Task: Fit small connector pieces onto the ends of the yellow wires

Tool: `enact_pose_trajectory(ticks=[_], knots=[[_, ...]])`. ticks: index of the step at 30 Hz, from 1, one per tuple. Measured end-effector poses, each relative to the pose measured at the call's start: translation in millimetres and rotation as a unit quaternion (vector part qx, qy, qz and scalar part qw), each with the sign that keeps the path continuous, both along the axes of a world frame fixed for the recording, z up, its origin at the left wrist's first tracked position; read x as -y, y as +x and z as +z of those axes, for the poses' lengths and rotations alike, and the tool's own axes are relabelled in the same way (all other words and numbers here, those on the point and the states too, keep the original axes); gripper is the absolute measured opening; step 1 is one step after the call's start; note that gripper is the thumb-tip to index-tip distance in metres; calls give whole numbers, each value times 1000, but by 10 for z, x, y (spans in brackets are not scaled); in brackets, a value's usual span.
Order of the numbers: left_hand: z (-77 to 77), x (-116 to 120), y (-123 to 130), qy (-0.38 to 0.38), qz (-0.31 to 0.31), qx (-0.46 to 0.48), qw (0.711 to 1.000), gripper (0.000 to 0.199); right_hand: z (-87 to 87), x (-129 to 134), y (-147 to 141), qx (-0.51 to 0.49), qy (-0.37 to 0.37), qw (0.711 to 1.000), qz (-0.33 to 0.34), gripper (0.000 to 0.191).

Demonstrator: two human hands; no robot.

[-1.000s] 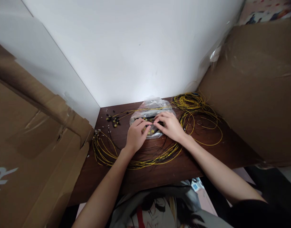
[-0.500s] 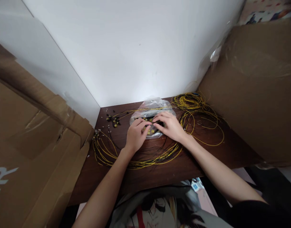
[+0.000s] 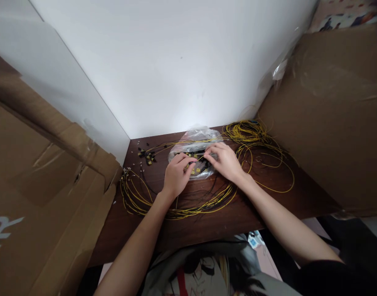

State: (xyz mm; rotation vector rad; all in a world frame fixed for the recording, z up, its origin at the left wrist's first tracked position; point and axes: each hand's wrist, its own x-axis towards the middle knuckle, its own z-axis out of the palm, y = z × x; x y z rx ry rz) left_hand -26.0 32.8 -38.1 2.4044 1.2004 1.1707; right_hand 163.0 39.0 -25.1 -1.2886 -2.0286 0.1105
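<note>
- Since the earlier frame, the right hand (image 3: 224, 162) has drawn off toward two o'clock, baring a short stretch of yellow wire (image 3: 200, 158) between the hands; the loose loop (image 3: 277, 191), between three and four o'clock, has spread a little wider.
- The clock I'm using centres on the fingertips, with twelve at the wall (image 3: 176, 74).
- That wire spans the gap from left to right, tilting up slightly toward two o'clock.
- The right thumb and forefinger are pinched together on it.
- The left hand (image 3: 177, 174) has its thumb and forefinger closed on the near end; a dark bit there is too small to tell.
- Under the fingers lies a clear plastic bag (image 3: 193, 147), spreading toward twelve, with black and yellow pieces (image 3: 197, 169) showing in it.
- More such parts, a small pile (image 3: 149, 158), sit on the table (image 3: 207, 232) at nine o'clock.
- A long bundle of wires (image 3: 191, 213) curves through six, from about four round past eight.
- A thick coil (image 3: 245, 131) rests at two.
- Cardboard boxes flank the table: one (image 3: 47, 185) past eight, another (image 3: 336, 107) past two.
</note>
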Motion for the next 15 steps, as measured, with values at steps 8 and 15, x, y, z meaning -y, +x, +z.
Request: enact_pose_trajectory(ticks=[8, 15], knots=[[0, -6, -4, 4, 0, -1, 1000, 16, -6, 24, -41, -14, 11, 997, 74, 12], [-4, -1, -4, 7, -4, -1, 1000, 16, -33, 23, -73, 2, 7, 996, 94, 11]])
